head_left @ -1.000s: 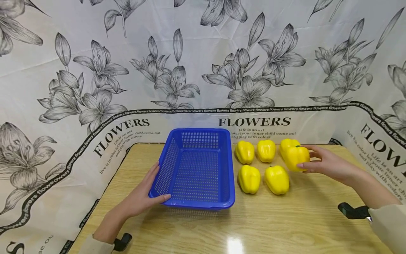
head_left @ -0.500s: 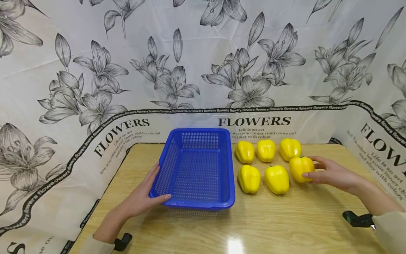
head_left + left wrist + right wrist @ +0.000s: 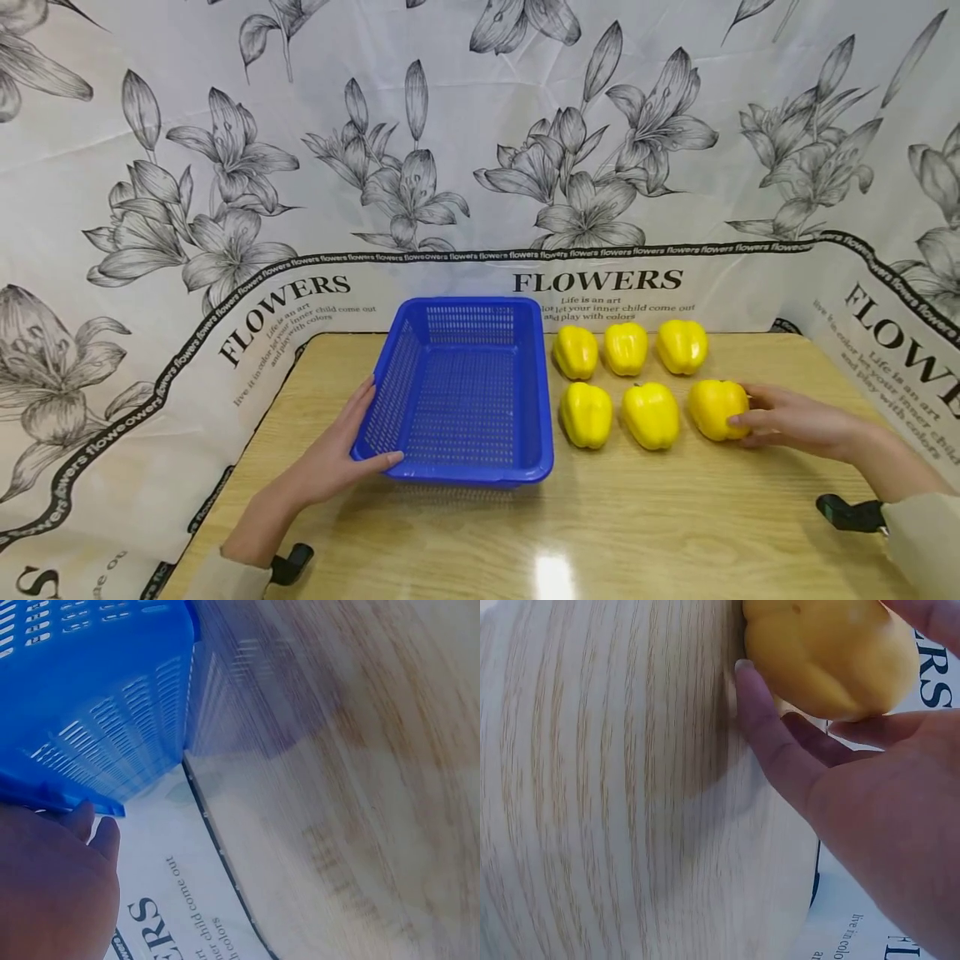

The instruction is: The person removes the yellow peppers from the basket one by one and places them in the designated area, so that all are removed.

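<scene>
At the front-left corner of a blue plastic basket [image 3: 468, 387], my left hand [image 3: 330, 458] holds the rim, thumb over the front edge and fingers along the left side. The left wrist view shows fingertips on the rim [image 3: 71, 806]. My right hand [image 3: 798, 425] grips a yellow bell pepper [image 3: 717, 409] from its right side, at the right end of the front row. Up close in the right wrist view, thumb and fingers surround that yellow bell pepper [image 3: 829, 656], low at the tabletop. Nothing lies inside the basket.
Several other yellow bell peppers stand in two rows right of the basket, among them a back-right pepper [image 3: 682, 347] and a front-middle pepper [image 3: 651, 416]. The wooden table [image 3: 637, 525] meets a flower-printed cloth [image 3: 450, 192] at the back and sides.
My right hand has brought its pepper down and toward me, from in front of the back-right pepper to the front row's right end. The left hand stays on the basket.
</scene>
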